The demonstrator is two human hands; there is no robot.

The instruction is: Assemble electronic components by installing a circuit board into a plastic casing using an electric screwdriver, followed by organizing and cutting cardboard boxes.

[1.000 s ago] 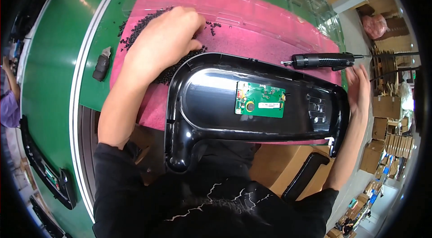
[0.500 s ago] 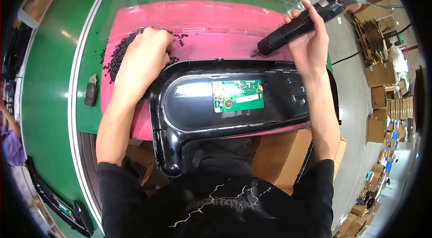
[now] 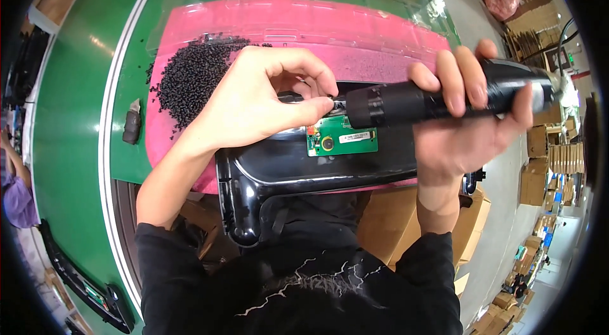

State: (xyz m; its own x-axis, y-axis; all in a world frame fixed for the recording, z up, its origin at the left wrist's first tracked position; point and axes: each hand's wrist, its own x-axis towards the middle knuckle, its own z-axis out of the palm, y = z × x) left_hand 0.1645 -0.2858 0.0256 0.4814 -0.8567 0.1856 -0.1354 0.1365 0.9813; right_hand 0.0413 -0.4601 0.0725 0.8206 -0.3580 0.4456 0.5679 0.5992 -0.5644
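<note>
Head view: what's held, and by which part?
The right hand holds the screwdriver by its handle. The left hand is at its tip; whether it pinches anything cannot be told.

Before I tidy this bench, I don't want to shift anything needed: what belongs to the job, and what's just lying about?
Seemingly in the job:
black power driver, in the right grip
heaped small black pieces
green circuit board
black housing

Apparently just lying about:
dark wrapped object
cardboard box
</note>
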